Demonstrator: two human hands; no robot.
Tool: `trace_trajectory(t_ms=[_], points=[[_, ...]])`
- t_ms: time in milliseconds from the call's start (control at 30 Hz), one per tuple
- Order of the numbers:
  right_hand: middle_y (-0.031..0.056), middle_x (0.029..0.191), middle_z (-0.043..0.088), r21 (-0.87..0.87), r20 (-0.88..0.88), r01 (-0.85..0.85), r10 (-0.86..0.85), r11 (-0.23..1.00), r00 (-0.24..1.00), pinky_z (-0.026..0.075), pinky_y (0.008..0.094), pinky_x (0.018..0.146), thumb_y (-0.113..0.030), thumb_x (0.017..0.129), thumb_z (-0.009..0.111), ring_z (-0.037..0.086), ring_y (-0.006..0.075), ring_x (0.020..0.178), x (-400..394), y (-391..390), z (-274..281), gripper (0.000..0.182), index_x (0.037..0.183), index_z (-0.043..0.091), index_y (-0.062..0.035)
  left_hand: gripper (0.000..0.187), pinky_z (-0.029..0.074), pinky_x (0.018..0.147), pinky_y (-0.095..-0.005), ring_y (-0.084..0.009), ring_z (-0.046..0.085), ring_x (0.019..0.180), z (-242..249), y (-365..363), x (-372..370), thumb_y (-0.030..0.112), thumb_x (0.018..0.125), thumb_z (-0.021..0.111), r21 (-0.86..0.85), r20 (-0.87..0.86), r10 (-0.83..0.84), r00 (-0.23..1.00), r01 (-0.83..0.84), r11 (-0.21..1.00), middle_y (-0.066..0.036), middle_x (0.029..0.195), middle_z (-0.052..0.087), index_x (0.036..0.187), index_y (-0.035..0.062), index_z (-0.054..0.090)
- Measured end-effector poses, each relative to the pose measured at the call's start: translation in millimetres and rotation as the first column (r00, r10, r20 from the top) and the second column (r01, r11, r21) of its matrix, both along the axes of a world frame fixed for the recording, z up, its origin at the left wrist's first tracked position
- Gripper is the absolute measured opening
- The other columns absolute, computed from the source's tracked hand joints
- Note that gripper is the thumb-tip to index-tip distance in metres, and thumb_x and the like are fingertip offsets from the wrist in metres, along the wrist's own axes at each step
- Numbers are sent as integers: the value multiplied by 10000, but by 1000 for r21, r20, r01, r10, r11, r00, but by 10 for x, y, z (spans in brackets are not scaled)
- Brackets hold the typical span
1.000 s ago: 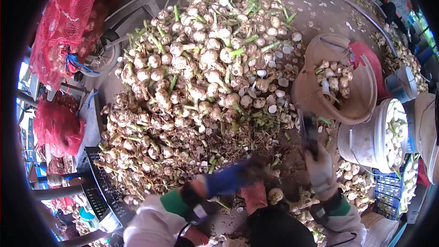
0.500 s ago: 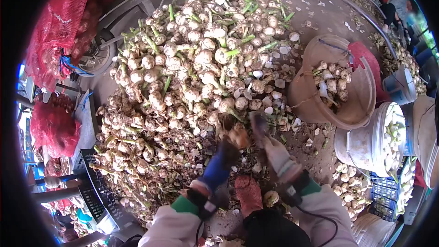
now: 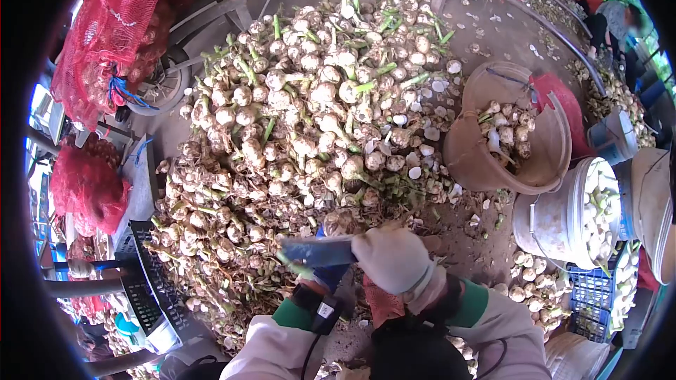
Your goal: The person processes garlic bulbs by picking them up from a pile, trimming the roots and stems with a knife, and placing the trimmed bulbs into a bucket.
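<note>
Your right hand is clamped on a blade lying across the left hand, which grips a bulb just above it; a slip could cut that glove

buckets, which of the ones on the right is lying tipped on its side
The brown bucket beside the garlic pile: its mouth faces sideways with a few bulbs inside. The white bucket below it stands upright, filled with garlic.
</note>
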State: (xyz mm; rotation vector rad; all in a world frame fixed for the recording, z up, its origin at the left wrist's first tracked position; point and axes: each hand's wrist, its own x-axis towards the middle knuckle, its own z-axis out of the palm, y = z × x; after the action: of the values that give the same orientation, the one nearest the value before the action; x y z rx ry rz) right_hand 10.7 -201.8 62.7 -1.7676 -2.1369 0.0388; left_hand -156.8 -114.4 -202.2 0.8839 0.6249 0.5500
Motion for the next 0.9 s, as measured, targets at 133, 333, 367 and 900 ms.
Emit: trace_trajectory(t_ms=[133,333,367,900], points=[[102,801,608,-258,-34,-38,30,965,999,525,415,569,-190,786,633,635,279,691,138,119,-34,211,964,602,-81,399,542,832,-295,-188,633,959,812,44,71,116,873,670,2,13,103,995,-103,995,-110,1106,619,1221,48,488],[144,859,647,-377,-362,603,-711,703,603,542,389,647,-130,935,514,661,309,722,477,-80,-739,133,999,603,-54,670,469,992,-331,-200,581,1070,1835,23,363,98,794,760,431,-272,38,962,86,898,-79,1172,568,1337,61,370],[144,859,647,-378,-362,608,-716,699,597,542,389,647,-130,935,514,661,309,722,285,-181,-899,133,999,603,-54,734,462,982,-326,-182,551,1105,1856,-112,412,81,796,749,362,-36,124,992,-103,926,-71,1225,541,1378,61,302],[169,801,648,-580,-452,433,-715,690,533,508,400,676,-132,900,554,638,370,747,541,-655,-1082,168,1025,586,-26,486,451,1030,-383,-261,569,1168,1926,-414,395,162,921,628,23,85,81,993,-84,996,-122,1286,552,1350,43,434]])
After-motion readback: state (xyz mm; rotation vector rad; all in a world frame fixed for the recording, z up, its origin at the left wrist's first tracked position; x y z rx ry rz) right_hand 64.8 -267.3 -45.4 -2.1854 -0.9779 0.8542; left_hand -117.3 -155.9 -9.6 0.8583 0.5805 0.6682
